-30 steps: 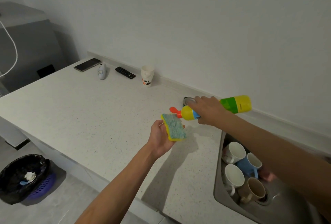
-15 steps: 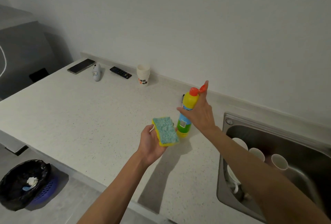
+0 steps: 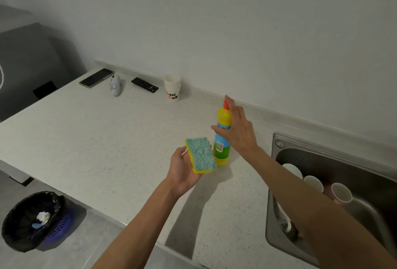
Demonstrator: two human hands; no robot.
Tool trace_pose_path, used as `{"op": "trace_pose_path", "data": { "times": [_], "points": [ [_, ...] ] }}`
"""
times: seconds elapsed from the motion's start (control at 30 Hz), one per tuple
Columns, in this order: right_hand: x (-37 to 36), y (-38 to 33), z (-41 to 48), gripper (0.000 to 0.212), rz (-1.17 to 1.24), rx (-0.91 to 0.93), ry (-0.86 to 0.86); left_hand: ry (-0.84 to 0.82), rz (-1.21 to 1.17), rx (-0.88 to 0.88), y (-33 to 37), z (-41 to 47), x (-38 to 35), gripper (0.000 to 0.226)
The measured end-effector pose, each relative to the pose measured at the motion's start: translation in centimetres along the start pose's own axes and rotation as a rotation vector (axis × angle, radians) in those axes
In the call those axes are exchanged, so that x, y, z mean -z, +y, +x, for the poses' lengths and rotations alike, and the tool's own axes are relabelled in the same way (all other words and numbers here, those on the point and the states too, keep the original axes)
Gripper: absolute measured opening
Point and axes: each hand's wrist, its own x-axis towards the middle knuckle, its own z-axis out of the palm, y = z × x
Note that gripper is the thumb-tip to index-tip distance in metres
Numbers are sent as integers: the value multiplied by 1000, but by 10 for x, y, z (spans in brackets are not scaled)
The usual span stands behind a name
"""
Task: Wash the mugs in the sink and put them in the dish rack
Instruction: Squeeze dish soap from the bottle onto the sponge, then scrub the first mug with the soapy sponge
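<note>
My left hand [image 3: 182, 170] grips a sponge [image 3: 200, 155], yellow with its blue-green scrub side facing up, above the counter. A yellow and green dish soap bottle [image 3: 221, 146] with an orange cap stands upright on the counter just behind the sponge. My right hand [image 3: 236, 131] is at the bottle's upper half with fingers straight, index fingertip by the cap and thumb across the front. Several mugs [image 3: 313, 182] lie in the steel sink [image 3: 279, 139] at the right, partly hidden by my right forearm. No dish rack is in view.
A stack of paper cups [image 3: 172, 88], a black remote [image 3: 144, 85], a small white device [image 3: 115, 85] and a phone [image 3: 96, 78] sit along the back of the white counter [image 3: 86, 139]. A black-lined bin [image 3: 32, 221] stands on the floor at lower left.
The soap bottle went from tipped sideways over the sponge to standing upright on the counter. My right hand's fingers have straightened on it. The view shifted left, away from the sink.
</note>
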Motion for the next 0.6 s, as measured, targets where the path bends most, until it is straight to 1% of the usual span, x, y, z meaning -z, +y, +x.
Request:
{"op": "trace_pose_path", "data": {
  "times": [0.1,0.2,0.3,0.4,0.47,0.53,0.6],
  "points": [
    [-1,4,1,81,-29,56,11,-10,8,2,2,1,-4,57],
    [0,8,-3,75,-17,48,44,-20,16,4,2,0,-9,56],
    [-1,11,-13,83,23,40,74,-35,35,8,-1,-2,-11,54],
    [2,14,-24,92,-18,65,54,-45,72,16,-8,-6,-13,51],
    [9,18,-29,93,-45,64,76,-34,79,27,-18,-7,-17,49],
    [18,23,-36,88,-15,10,117,-7,87,37,-31,-8,-23,48],
    [26,30,-51,71,58,-76,167,17,108,47,-44,-7,-28,47]
  ]
}}
